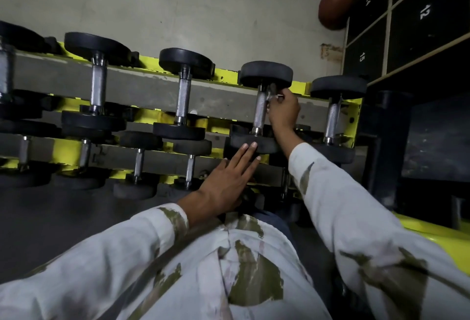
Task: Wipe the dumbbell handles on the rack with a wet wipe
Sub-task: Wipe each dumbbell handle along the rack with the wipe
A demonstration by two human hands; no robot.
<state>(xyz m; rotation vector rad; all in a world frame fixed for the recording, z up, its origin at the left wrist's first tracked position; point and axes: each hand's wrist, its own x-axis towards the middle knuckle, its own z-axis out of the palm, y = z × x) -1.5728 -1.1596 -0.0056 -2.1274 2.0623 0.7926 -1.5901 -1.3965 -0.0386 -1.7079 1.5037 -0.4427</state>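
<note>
**Rack** (226, 78): two-tier, yellow-painted steel with grey rails, chipped paint.
- Upper tier: a row of dumbbells lying across the rails, each with round black plates and a knurled chrome grip.
- Lower tier: a row of smaller dumbbells (138, 164) of the same kind, with short smooth bars.

**Task item:** dumbbell (265, 74), second from the right end of the upper tier. Its handle (261, 113) is bare along most of its length.

**Wet wipe** (273, 95): a small crumpled whitish wad at the far end of that handle, just under the far plate.

**Hands:**
- The right hand (283, 111) has its fingers curled and pinches the wet wipe against the handle.
- The left hand (229, 177) lies flat, fingers straight and close together. Its fingertips rest on the rim of the near plate (269, 144) of the same dumbbell.
- The left forearm crosses in front of part of the lower tier.

**Surroundings:**
- Wall (178, 1): pale and scuffed, behind the rack.
- Ball (333, 8): reddish-brown, against the wall at upper right.
- Lockers (427, 39): black cubby fronts with pale frames, beside the ball. Two of them are painted 12 and 13.
- Floor (38, 218): dark and matte.

**Clothing:** sleeves (343, 205) of white cloth with olive patches.
</note>
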